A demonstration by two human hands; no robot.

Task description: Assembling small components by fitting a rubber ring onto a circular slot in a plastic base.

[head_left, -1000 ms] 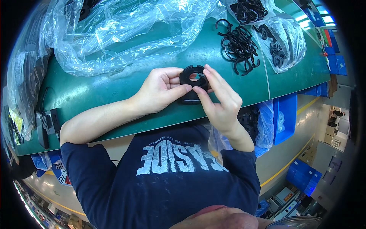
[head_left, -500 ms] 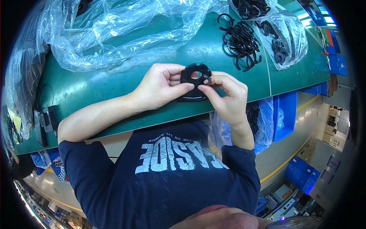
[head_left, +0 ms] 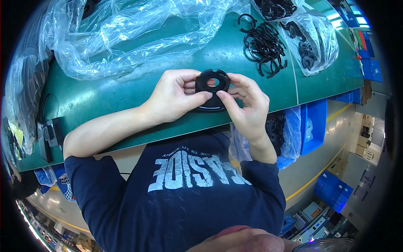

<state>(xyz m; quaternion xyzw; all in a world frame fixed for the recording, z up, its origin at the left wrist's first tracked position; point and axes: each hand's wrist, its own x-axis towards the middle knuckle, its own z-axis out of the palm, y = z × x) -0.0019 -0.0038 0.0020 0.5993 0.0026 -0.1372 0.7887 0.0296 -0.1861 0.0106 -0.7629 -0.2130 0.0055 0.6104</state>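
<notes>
Between both hands, over the near part of the green table, is a black round plastic part [head_left: 203, 80] with a hole through its middle and a notched rim. My left hand [head_left: 176, 94] grips its left side, thumb on the front face and fingers curled behind. My right hand [head_left: 247, 103] pinches the right side the same way, its thumb near the lower middle. Just below the hole, another black rounded piece [head_left: 211, 105] with a pale curved line shows; whether it is joined to the round part I cannot tell.
A heap of black C-shaped rings [head_left: 265, 44] lies at the back right beside a clear bag of black parts [head_left: 308, 50]. Crumpled clear plastic [head_left: 138, 46] spreads over the back left. A black device [head_left: 51, 134] stands at the left. Blue bins [head_left: 314, 126] sit below the right edge.
Both hands and the round part have shifted slightly left. The small curved piece at my right fingertips now lies along the rim, and my right index finger has moved up to the part's upper right edge.
</notes>
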